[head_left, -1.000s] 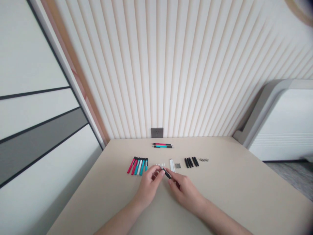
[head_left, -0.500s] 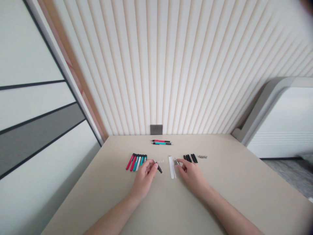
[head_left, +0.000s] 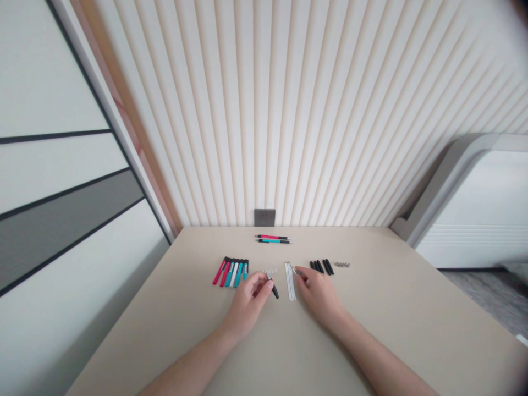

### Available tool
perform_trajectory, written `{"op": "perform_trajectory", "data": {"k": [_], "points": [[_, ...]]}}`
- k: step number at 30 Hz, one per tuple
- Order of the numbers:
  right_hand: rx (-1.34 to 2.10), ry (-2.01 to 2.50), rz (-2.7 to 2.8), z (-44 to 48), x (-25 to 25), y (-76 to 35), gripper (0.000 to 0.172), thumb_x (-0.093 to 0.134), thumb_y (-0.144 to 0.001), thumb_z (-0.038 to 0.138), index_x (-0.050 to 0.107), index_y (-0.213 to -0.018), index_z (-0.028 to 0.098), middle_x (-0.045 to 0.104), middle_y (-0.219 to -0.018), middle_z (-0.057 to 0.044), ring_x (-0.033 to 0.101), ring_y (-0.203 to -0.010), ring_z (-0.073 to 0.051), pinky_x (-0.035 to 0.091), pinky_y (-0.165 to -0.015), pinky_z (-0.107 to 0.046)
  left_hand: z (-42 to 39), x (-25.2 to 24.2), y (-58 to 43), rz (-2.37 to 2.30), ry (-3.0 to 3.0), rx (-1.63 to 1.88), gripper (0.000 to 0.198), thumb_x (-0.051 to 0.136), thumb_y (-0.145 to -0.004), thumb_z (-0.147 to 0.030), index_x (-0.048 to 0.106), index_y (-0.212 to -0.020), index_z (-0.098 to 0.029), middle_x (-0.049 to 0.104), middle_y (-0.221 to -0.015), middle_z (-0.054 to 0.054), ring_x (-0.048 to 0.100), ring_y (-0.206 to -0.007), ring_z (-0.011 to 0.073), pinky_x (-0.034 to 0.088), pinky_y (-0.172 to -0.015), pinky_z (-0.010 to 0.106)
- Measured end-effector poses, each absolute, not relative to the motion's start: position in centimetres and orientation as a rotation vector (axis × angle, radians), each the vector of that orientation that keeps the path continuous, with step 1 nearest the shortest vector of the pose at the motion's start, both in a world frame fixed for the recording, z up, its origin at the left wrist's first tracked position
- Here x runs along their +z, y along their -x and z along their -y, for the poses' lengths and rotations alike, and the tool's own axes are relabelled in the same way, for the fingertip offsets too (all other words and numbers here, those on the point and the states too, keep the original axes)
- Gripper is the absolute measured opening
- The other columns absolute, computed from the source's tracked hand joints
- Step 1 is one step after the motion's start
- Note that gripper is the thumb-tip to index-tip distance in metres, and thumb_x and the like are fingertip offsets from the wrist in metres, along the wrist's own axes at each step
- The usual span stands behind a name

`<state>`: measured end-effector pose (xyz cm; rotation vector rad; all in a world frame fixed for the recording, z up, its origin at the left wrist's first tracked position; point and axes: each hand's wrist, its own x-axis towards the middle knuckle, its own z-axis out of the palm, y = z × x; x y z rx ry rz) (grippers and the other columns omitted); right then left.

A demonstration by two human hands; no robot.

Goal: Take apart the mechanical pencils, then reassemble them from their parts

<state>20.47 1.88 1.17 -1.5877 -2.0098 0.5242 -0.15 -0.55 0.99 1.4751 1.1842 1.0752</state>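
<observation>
My left hand point(head_left: 249, 301) pinches a short black pen grip point(head_left: 275, 290), which slants down to the right above the table. Just to its right lie several thin white pen refills point(head_left: 290, 286) side by side. Over their right edge is my right hand point(head_left: 317, 286), with thumb and forefinger closed on a small silvery piece point(head_left: 293, 270), too small to name. A row of small clear pieces point(head_left: 270, 270) lies beyond my left fingertips. Left of that hand, pen barrels point(head_left: 230, 272) in red, teal and white with black ends are lined up.
Two whole pens point(head_left: 273, 241), red and teal, lie near the wall. Several black pen grips point(head_left: 322, 267) and small springs point(head_left: 341, 264) sit to the right on the beige table point(head_left: 272, 346). A dark socket point(head_left: 264, 217) is on the ribbed wall behind.
My left hand has shifted slightly right and nearer to me with the black grip. My right fingertips have moved a little left toward the refills, still pinching.
</observation>
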Motion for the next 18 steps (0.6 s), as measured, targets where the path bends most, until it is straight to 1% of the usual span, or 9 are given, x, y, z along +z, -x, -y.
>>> {"op": "perform_trajectory", "data": {"k": [2, 5, 7, 9, 11, 14, 16, 18], "points": [[0.567, 1.507, 1.927, -1.8, 1.1, -20.4, 0.031, 0.043, -0.093, 0.030, 0.070, -0.105, 0.021, 0.071, -0.085, -0.006, 0.061, -0.071, -0.018, 0.040, -0.066, -0.026, 0.6, 1.1, 0.2, -1.180, -1.490, 1.055, 0.027, 0.056, -0.089, -0.043, 0.060, -0.087, -0.016, 0.057, -0.074, 0.000, 0.050, -0.065, 0.0131, 0.038, -0.060, 0.022], [0.754, 1.351, 1.763, -1.4, 0.7, -19.8, 0.034, 0.047, -0.092, 0.037, 0.070, -0.109, 0.019, 0.071, -0.092, -0.008, 0.061, -0.075, -0.019, 0.044, -0.069, -0.028, 0.8, 1.2, 0.2, -1.162, -1.536, 1.016, 0.027, 0.055, -0.090, -0.042, 0.062, -0.088, -0.016, 0.060, -0.079, 0.001, 0.053, -0.071, 0.0147, 0.040, -0.064, 0.023], [0.933, 1.283, 1.648, -1.0, 0.4, -19.1, 0.037, 0.049, -0.091, 0.043, 0.070, -0.108, 0.017, 0.070, -0.085, -0.007, 0.060, -0.071, -0.018, 0.045, -0.065, -0.028, 0.9, 1.3, 0.2, -1.142, -1.554, 1.000, 0.027, 0.055, -0.091, -0.041, 0.064, -0.096, -0.017, 0.064, -0.085, 0.003, 0.055, -0.075, 0.0159, 0.041, -0.067, 0.024], [1.092, 1.239, 1.549, -0.5, 0.1, -18.4, 0.041, 0.053, -0.089, 0.047, 0.068, -0.109, 0.016, 0.067, -0.073, -0.005, 0.057, -0.063, -0.017, 0.044, -0.059, -0.027, 1.0, 1.3, 0.2, -1.104, -1.556, 1.011, 0.028, 0.055, -0.091, -0.040, 0.065, -0.106, -0.018, 0.067, -0.093, 0.005, 0.057, -0.080, 0.0173, 0.043, -0.072, 0.026], [1.195, 1.182, 1.498, -0.1, 0.0, -17.7, 0.044, 0.057, -0.086, 0.049, 0.066, -0.112, 0.014, 0.065, -0.067, -0.002, 0.055, -0.058, -0.015, 0.043, -0.056, -0.026, 1.1, 1.3, 0.1, -1.057, -1.553, 1.026, 0.030, 0.056, -0.091, -0.039, 0.065, -0.111, -0.018, 0.068, -0.100, 0.006, 0.059, -0.086, 0.0190, 0.045, -0.078, 0.028], [1.251, 1.113, 1.492, 0.3, 0.1, -17.1, 0.046, 0.061, -0.085, 0.049, 0.062, -0.115, 0.014, 0.063, -0.065, 0.000, 0.054, -0.059, -0.013, 0.043, -0.059, -0.025, 1.1, 1.5, 0.1, -1.013, -1.549, 1.005, 0.032, 0.057, -0.090, -0.038, 0.066, -0.113, -0.018, 0.069, -0.103, 0.008, 0.061, -0.091, 0.0205, 0.045, -0.083, 0.030], [1.269, 1.110, 1.511, 0.4, 0.3, -17.0, 0.048, 0.060, -0.086, 0.049, 0.061, -0.117, 0.014, 0.062, -0.061, 0.001, 0.054, -0.057, -0.012, 0.042, -0.058, -0.024, 1.1, 1.8, 0.1, -0.997, -1.536, 0.990, 0.032, 0.056, -0.091, -0.039, 0.067, -0.111, -0.017, 0.069, -0.099, 0.008, 0.061, -0.090, 0.0207, 0.046, -0.083, 0.030], [1.269, 1.122, 1.522, 0.5, 0.4, -17.1, 0.049, 0.057, -0.087, 0.051, 0.060, -0.119, 0.014, 0.063, -0.061, 0.000, 0.054, -0.058, -0.013, 0.043, -0.058, -0.024, 1.1, 2.0, 0.1, -0.971, -1.508, 0.990, 0.032, 0.055, -0.091, -0.039, 0.068, -0.109, -0.016, 0.069, -0.096, 0.007, 0.061, -0.089, 0.0208, 0.046, -0.082, 0.030]]}}
